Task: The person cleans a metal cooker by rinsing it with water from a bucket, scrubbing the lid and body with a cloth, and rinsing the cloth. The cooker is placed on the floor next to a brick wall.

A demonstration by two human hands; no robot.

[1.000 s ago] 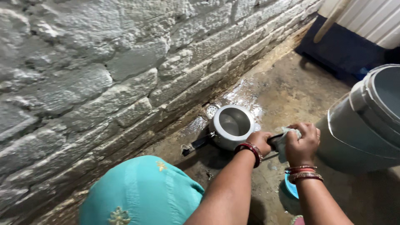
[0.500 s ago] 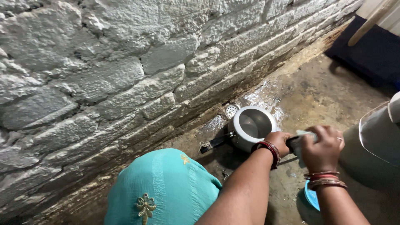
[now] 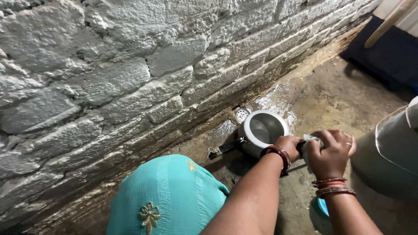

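Head view, looking down at a wet concrete floor w/ a rough whitewashed stone wall along the left. A metal pressure-cooker pot lies tipped on the floor right at the wall's base, mouth facing up toward the camera, black handle sticking out to the left. A small round perforated drain cover sits just beside the pot's rim, against the wall.

Left hand, red and gold bangles at the wrist, is curled shut at the pot's near rim; it seems to grip a dark handle part there, but what exactly is inside the fist is hidden. Right hand, ring on one finger and bangles at the wrist, is closed around a pale scrub cloth, pressed just beside the left hand's knuckles.

Person's knee in teal cloth w/ gold embroidery fills the lower middle. A large grey bucket stands at the right edge, near the right hand. A bit of a blue item shows on the floor under the right forearm. Dark blue mat top right, w/ a pale stick across it.
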